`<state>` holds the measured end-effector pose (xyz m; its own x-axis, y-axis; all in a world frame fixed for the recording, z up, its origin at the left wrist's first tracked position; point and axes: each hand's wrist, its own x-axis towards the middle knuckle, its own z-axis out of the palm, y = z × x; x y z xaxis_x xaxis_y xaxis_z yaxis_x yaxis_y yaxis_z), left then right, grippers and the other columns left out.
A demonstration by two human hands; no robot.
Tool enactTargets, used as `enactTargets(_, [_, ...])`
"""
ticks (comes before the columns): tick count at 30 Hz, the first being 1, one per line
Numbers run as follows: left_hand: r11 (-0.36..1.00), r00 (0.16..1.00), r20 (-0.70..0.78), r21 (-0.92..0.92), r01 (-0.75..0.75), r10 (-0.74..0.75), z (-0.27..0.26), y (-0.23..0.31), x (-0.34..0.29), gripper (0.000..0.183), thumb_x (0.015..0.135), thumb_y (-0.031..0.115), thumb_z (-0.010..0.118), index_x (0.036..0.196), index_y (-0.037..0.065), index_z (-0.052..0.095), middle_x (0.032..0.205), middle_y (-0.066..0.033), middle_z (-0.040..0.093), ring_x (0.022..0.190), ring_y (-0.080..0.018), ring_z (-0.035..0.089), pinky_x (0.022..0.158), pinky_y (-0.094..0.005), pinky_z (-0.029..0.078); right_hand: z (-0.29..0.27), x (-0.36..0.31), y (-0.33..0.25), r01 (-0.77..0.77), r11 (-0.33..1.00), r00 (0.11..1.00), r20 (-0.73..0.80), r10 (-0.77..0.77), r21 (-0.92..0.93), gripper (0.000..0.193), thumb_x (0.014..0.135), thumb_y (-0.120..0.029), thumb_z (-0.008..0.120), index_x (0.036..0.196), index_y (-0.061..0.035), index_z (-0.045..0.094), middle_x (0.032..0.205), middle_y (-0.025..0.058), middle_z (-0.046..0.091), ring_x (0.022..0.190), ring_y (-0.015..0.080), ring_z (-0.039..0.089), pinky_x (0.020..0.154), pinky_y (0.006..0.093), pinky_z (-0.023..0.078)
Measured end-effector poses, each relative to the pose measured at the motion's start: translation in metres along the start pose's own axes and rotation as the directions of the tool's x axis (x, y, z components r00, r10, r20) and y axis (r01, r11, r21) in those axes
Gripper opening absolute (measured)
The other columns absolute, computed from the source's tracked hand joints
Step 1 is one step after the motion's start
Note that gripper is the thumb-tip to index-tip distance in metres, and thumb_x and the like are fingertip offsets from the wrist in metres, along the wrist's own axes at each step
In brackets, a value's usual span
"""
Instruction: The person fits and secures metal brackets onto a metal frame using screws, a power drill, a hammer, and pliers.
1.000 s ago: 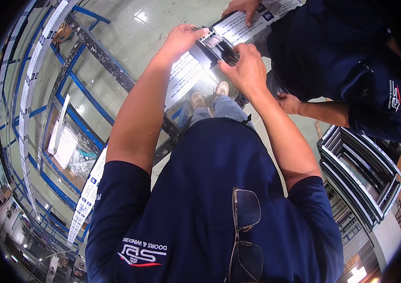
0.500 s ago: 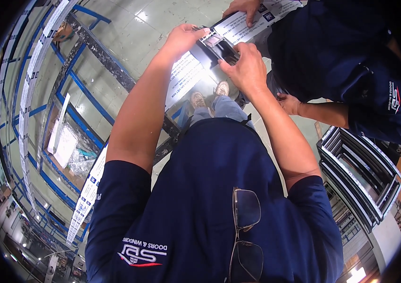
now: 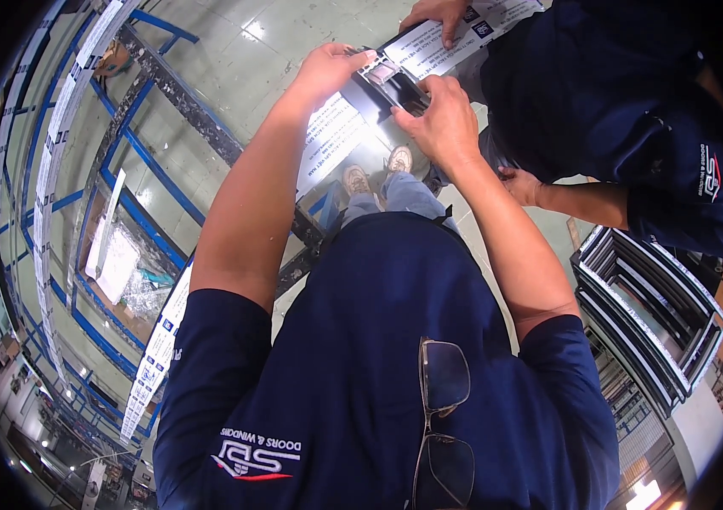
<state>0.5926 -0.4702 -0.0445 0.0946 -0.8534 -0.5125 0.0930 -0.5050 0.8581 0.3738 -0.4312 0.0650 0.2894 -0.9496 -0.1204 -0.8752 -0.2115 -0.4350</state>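
Note:
A dark metal profile (image 3: 402,90), with a bright, hollow, chambered cut end, lies between my two hands. My left hand (image 3: 332,71) is closed on its left end, thumb stretched across the top edge. At the opposite end, the fingers and thumb of my right hand (image 3: 443,121) wrap the dark side. Just below my left hand runs a profile covered in printed white film (image 3: 332,143). Another film-covered profile (image 3: 450,44) extends away to the upper right, where a co-worker's hand (image 3: 439,19) rests on it. Where these pieces meet is partly hidden by my fingers.
The co-worker in dark blue stands close on my right, the other hand (image 3: 521,187) low beside my forearm. A blue metal rack (image 3: 153,174) with long wrapped profiles fills the left. Stacked dark frames (image 3: 646,310) stand at the right. My shoes (image 3: 356,180) are below the work.
Almost nothing differs. The dark profile and my hands keep their places, with only a very slight shift of the fingers.

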Motion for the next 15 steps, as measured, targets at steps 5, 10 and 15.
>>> enactTargets(5, [1.000, 1.000, -0.019, 0.010, -0.004, 0.004, 0.0007, 0.0010, -0.0019, 0.067, 0.082, 0.036, 0.087, 0.126, -0.009, 0.062, 0.110, -0.0162, 0.071, 0.094, -0.0212, 0.069, 0.081, -0.0338, 0.055, 0.0018, 0.0001, 0.0004, 0.003, 1.000, 1.000, 0.008, -0.003, 0.010, 0.051, 0.076, -0.032, 0.085, 0.113, -0.0025, 0.067, 0.113, 0.0166, 0.062, 0.109, 0.0361, 0.062, 0.093, 0.0460, 0.053])
enactTargets(10, [1.000, 0.999, -0.033, 0.008, -0.006, 0.006, 0.0023, 0.0051, -0.0073, 0.068, 0.082, 0.037, 0.087, 0.126, -0.009, 0.062, 0.111, -0.0166, 0.071, 0.094, -0.0215, 0.069, 0.081, -0.0342, 0.056, 0.0022, -0.0004, 0.0017, 0.004, 1.000, 1.000, 0.007, -0.004, 0.018, 0.050, 0.076, -0.032, 0.085, 0.113, -0.0034, 0.068, 0.112, 0.0163, 0.062, 0.110, 0.0356, 0.061, 0.093, 0.0461, 0.053])
enactTargets(15, [0.998, 0.999, -0.045, 0.061, -0.001, 0.004, 0.0011, 0.0052, -0.0063, 0.072, 0.082, 0.037, 0.087, 0.130, -0.010, 0.060, 0.115, -0.0181, 0.071, 0.098, -0.0229, 0.069, 0.084, -0.0349, 0.055, -0.0011, -0.0009, 0.0004, -0.014, 0.998, 1.000, 0.012, 0.014, 0.068, 0.050, 0.075, -0.031, 0.086, 0.113, -0.0042, 0.068, 0.113, 0.0156, 0.062, 0.111, 0.0348, 0.061, 0.093, 0.0461, 0.052])
